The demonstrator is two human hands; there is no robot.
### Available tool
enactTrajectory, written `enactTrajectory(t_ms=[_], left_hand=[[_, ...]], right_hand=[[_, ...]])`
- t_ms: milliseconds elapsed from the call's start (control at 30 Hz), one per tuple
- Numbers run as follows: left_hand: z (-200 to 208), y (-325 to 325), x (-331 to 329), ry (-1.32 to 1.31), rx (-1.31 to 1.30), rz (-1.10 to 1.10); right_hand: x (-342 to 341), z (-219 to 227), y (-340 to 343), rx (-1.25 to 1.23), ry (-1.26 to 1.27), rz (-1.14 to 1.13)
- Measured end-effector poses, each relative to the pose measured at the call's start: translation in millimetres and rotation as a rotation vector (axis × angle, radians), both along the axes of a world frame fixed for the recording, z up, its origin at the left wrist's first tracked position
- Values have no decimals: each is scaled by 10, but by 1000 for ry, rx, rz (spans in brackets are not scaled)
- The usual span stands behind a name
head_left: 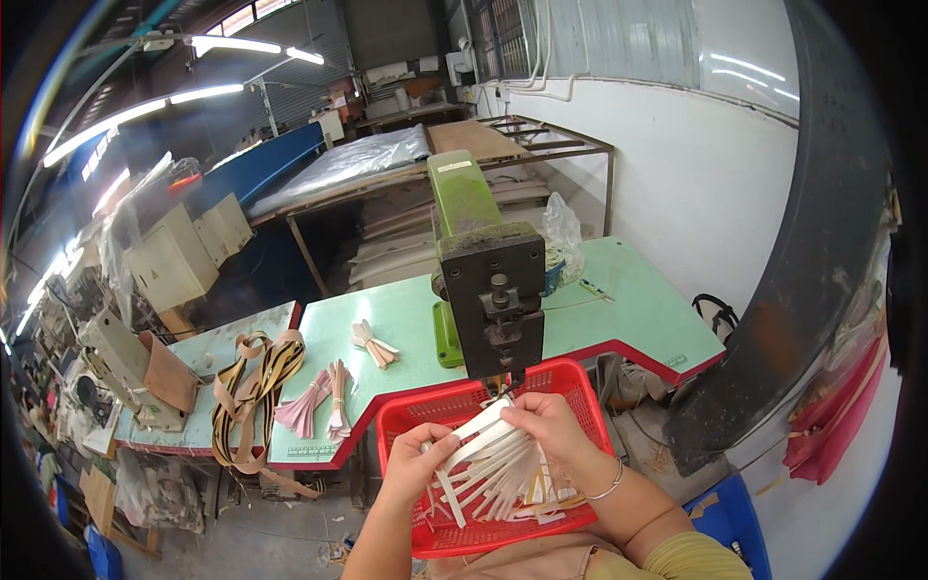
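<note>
Above a red plastic basket (592,391), a fan of narrow white strips (495,476) hangs between my hands. Fingers and thumb of my left hand (422,464) pinch one end of the band at the top of the fan. My right hand (556,428), with a bracelet at its wrist, grips the other end close under the machine's tip. The green machine (466,198) has a black head (490,295) directly over this spot. More loose strips and scraps lie in the basket beneath; my hands partly hide them.
On the green tabletop (406,309) lie a cream strip bundle (373,345), a pink bundle (305,406) and a striped strap coil (253,391). A beige sewing machine (135,372) stands left. A dark pillar (764,261) rises right, near a blue bin (732,527). Clear plastic bag (563,232) sits behind the machine.
</note>
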State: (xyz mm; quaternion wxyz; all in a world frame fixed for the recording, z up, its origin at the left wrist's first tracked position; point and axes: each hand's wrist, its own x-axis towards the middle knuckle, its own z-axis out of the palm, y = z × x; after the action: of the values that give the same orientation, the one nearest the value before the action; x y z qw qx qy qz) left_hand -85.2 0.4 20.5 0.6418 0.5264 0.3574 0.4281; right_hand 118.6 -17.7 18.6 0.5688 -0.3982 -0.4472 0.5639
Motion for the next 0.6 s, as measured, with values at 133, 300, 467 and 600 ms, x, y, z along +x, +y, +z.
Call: enactTrajectory(t_ms=[133,300,467,600], left_hand=[[-14,33,37,-25,15,-14],[-16,88,42,-155,-60,-27],[-45,154,-3,-182,-146,-43],[-18,197,-28,-169,-167,-58]], right_hand=[[24,-21,3,12,-26,-35],[-29,-16,-33,1,29,-80],[-37,8,-50,21,3,-82],[-64,25,-51,27,5,-66]])
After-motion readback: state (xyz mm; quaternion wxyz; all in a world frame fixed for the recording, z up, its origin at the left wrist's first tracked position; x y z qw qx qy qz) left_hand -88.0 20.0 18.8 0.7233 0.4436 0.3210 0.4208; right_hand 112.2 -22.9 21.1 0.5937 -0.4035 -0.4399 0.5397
